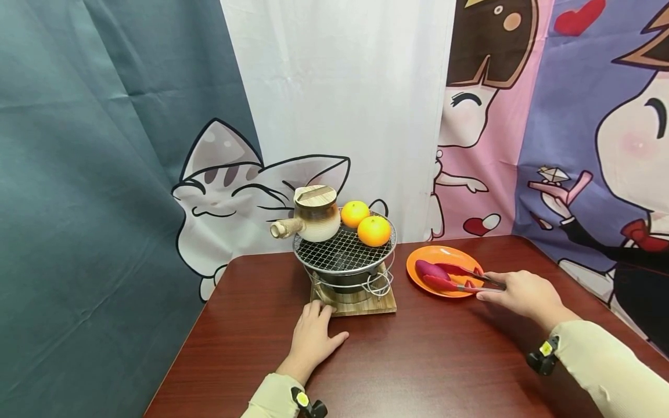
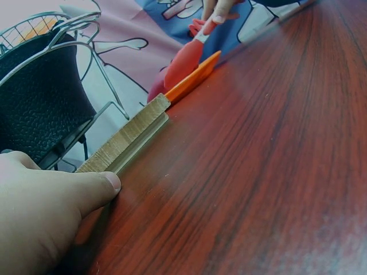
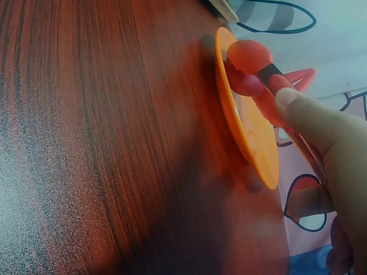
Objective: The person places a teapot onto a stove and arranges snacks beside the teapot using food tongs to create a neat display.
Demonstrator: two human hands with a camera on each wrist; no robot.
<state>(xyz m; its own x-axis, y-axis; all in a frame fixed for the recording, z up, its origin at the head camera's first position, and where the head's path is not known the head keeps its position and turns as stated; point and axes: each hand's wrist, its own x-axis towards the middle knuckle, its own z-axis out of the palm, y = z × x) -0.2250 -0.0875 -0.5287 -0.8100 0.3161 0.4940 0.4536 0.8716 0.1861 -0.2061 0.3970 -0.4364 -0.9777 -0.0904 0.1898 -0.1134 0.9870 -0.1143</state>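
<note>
My right hand (image 1: 528, 295) grips a pair of tongs (image 3: 272, 77) with red tips and metal arms. Between the tips lies a purple sweet potato-like item (image 1: 430, 270), over the orange plate (image 1: 444, 252); whether it touches the plate I cannot tell. My left hand (image 1: 312, 338) rests its fairly straight fingers at the front left corner of a wooden board (image 2: 129, 137), thumb spread to the side. On that board stands a black stove (image 2: 46, 97) topped by a round wire grill (image 1: 334, 255).
On the grill sit a clay pot (image 1: 320, 225) with a wooden lid, its handle pointing left, and two oranges (image 1: 374, 231) (image 1: 355, 213). A wire frame (image 1: 377, 283) surrounds the stove. Behind the dark red table (image 1: 418, 360) hangs a printed curtain (image 1: 345, 104).
</note>
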